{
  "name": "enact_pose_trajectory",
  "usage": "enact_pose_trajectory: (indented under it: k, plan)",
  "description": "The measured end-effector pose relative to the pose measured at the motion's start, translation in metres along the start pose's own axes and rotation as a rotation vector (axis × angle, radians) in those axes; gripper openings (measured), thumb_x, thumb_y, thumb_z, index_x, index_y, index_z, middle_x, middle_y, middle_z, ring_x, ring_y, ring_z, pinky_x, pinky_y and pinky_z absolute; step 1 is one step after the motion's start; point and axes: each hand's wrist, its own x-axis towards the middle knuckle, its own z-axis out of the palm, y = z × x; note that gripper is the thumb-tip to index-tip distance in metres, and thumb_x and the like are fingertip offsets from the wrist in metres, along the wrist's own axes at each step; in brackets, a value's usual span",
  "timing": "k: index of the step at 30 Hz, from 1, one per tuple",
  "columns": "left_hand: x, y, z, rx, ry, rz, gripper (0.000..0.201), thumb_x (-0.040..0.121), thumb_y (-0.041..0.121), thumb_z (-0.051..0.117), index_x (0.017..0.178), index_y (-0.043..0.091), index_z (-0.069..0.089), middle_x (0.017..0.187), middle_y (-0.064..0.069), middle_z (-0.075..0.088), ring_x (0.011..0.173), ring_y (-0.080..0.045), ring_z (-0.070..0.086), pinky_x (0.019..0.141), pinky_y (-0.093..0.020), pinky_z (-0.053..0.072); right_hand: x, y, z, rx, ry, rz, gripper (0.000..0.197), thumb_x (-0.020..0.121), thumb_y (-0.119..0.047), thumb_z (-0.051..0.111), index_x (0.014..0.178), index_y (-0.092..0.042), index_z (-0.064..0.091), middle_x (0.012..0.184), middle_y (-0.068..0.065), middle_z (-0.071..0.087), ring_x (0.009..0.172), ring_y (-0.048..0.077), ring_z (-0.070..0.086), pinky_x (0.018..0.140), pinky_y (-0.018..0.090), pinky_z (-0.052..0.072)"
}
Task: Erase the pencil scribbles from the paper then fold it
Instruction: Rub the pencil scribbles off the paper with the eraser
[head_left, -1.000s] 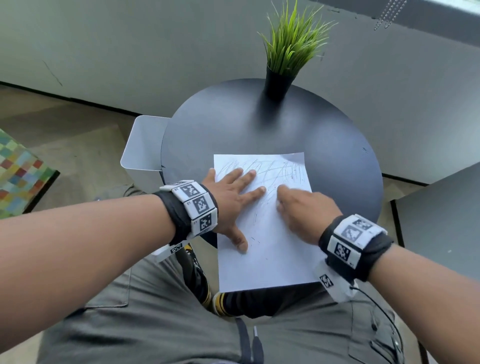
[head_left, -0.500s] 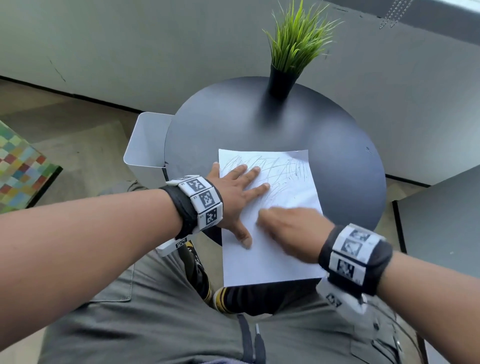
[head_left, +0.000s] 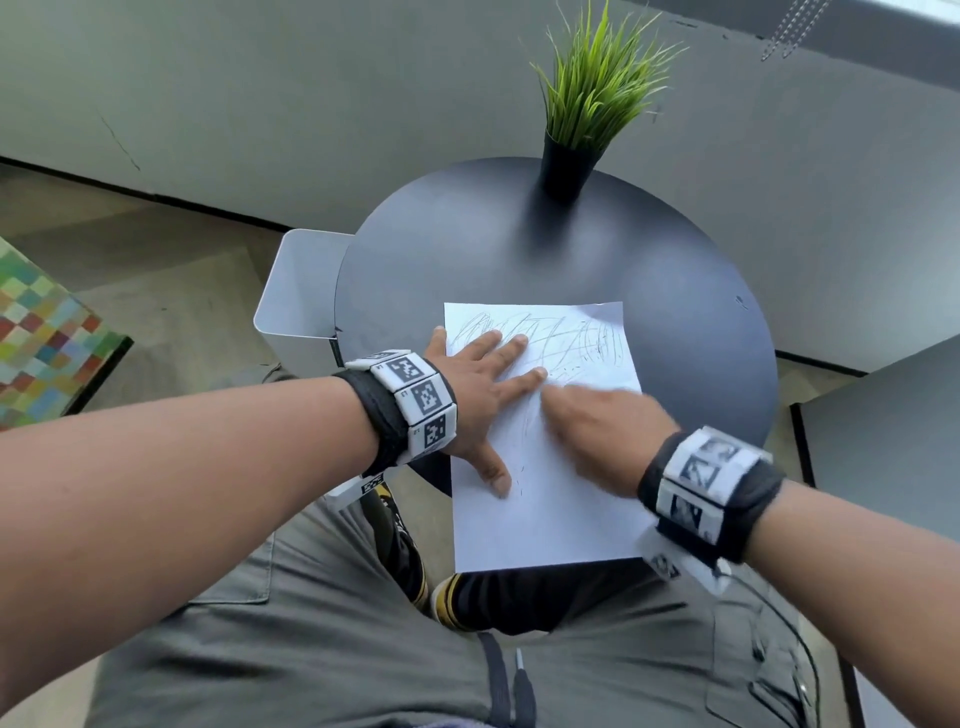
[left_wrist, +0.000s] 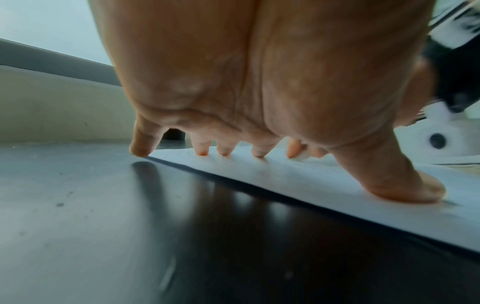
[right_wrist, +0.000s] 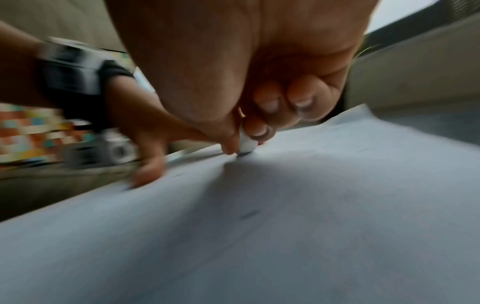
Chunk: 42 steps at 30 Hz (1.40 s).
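Observation:
A white sheet of paper (head_left: 550, 509) lies on the round black table (head_left: 519, 249), its near end hanging over the table's edge. Pencil scribbles (head_left: 571, 343) cover its far half. My left hand (head_left: 483, 395) lies flat with spread fingers on the sheet's left side, pressing it down (left_wrist: 259, 152). My right hand (head_left: 592, 421) pinches a small white eraser (right_wrist: 246, 143) between thumb and fingers, its tip on the paper (right_wrist: 285, 205) just right of the left index finger. The head view hides the eraser under the hand.
A potted grass plant (head_left: 587, 109) stands at the table's far edge. A pale grey bin (head_left: 296, 296) sits beside the table on the left. A grey surface (head_left: 893, 431) lies to the right, a chequered cushion (head_left: 41, 338) at far left. My lap is under the table's near edge.
My right hand with the eraser rubbed back toward me and left, then forward again to the left index finger. The left hand stayed pressed on the sheet.

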Motion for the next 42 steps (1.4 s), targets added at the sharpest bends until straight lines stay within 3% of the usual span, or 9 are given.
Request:
enact_pose_trajectory:
  k: [3, 8, 12, 18, 23, 28, 35, 38, 42]
  plan:
    - [-0.001, 0.001, 0.0, 0.006, -0.006, 0.001, 0.14, 0.056, 0.096, 0.061, 0.159, 0.039, -0.016, 0.167, 0.0, -0.028, 0.155, -0.026, -0.019, 0.114, -0.076, 0.006, -0.018, -0.031, 0.007, -0.012, -0.118, -0.221, 0.018, 0.093, -0.019, 0.042, 0.111, -0.019, 0.041, 0.098, 0.003, 0.054, 0.083, 0.033, 0.06, 0.058, 0.037, 0.038]
    - [-0.002, 0.002, -0.001, -0.004, -0.014, -0.007, 0.14, 0.056, 0.096, 0.06, 0.158, 0.039, -0.017, 0.167, 0.002, -0.028, 0.155, -0.026, -0.02, 0.114, -0.077, 0.009, 0.012, 0.024, -0.007, -0.005, -0.012, 0.086, 0.004, 0.096, -0.028, 0.033, 0.099, -0.026, 0.033, 0.095, 0.001, 0.056, 0.089, 0.033, 0.062, 0.068, 0.037, 0.048]
    - [-0.002, 0.001, 0.0, 0.004, 0.005, -0.001, 0.14, 0.056, 0.095, 0.061, 0.159, 0.038, -0.015, 0.168, 0.0, -0.026, 0.156, -0.027, -0.017, 0.113, -0.077, 0.01, -0.015, -0.025, 0.003, -0.008, -0.146, -0.258, 0.011, 0.094, -0.025, 0.042, 0.105, -0.023, 0.038, 0.089, -0.003, 0.05, 0.074, 0.031, 0.055, 0.06, 0.039, 0.046]
    - [-0.001, 0.001, 0.001, -0.012, 0.006, 0.004, 0.141, 0.056, 0.095, 0.063, 0.159, 0.037, -0.015, 0.168, 0.001, -0.026, 0.156, -0.027, -0.018, 0.113, -0.077, 0.01, 0.016, 0.02, -0.005, 0.026, 0.017, 0.122, 0.015, 0.098, -0.039, 0.03, 0.098, -0.024, 0.035, 0.098, 0.003, 0.063, 0.084, 0.033, 0.061, 0.069, 0.04, 0.051]
    - [0.0, -0.001, 0.002, -0.007, 0.008, 0.012, 0.139, 0.057, 0.095, 0.061, 0.159, 0.039, -0.015, 0.167, 0.0, -0.027, 0.155, -0.027, -0.018, 0.112, -0.078, 0.009, -0.017, -0.029, 0.002, 0.065, -0.156, -0.169, 0.008, 0.094, -0.027, 0.042, 0.1, -0.025, 0.037, 0.094, -0.002, 0.057, 0.083, 0.032, 0.06, 0.063, 0.04, 0.048]
    - [-0.002, 0.0, 0.002, -0.031, 0.004, 0.019, 0.139, 0.058, 0.095, 0.06, 0.159, 0.038, -0.015, 0.167, 0.0, -0.027, 0.155, -0.027, -0.02, 0.114, -0.076, 0.008, 0.02, 0.04, 0.002, 0.072, 0.037, 0.288, 0.019, 0.097, -0.041, 0.033, 0.097, -0.024, 0.04, 0.098, 0.004, 0.064, 0.082, 0.033, 0.059, 0.068, 0.037, 0.048]
    - [-0.018, -0.014, 0.015, -0.089, 0.027, -0.029, 0.135, 0.059, 0.098, 0.056, 0.158, 0.04, -0.016, 0.166, 0.0, -0.03, 0.154, -0.025, -0.025, 0.121, -0.066, 0.0, 0.019, 0.048, 0.004, 0.102, 0.028, 0.368, 0.015, 0.096, -0.037, 0.033, 0.094, -0.024, 0.039, 0.093, 0.006, 0.061, 0.077, 0.034, 0.054, 0.068, 0.038, 0.047]
    - [-0.019, -0.014, 0.016, -0.095, 0.022, -0.027, 0.138, 0.057, 0.098, 0.057, 0.158, 0.04, -0.018, 0.165, 0.001, -0.033, 0.153, -0.024, -0.028, 0.12, -0.067, -0.002, 0.008, 0.016, 0.001, 0.098, 0.002, 0.247, 0.012, 0.096, -0.035, 0.033, 0.093, -0.023, 0.034, 0.094, 0.005, 0.06, 0.079, 0.034, 0.055, 0.069, 0.04, 0.048]
    - [-0.019, -0.014, 0.014, -0.071, 0.004, -0.017, 0.139, 0.058, 0.097, 0.059, 0.157, 0.039, -0.019, 0.164, 0.0, -0.034, 0.153, -0.025, -0.028, 0.119, -0.07, 0.0, -0.023, -0.042, 0.007, 0.11, -0.107, -0.145, 0.012, 0.098, -0.037, 0.036, 0.101, -0.026, 0.035, 0.096, -0.003, 0.058, 0.085, 0.031, 0.059, 0.065, 0.04, 0.047]
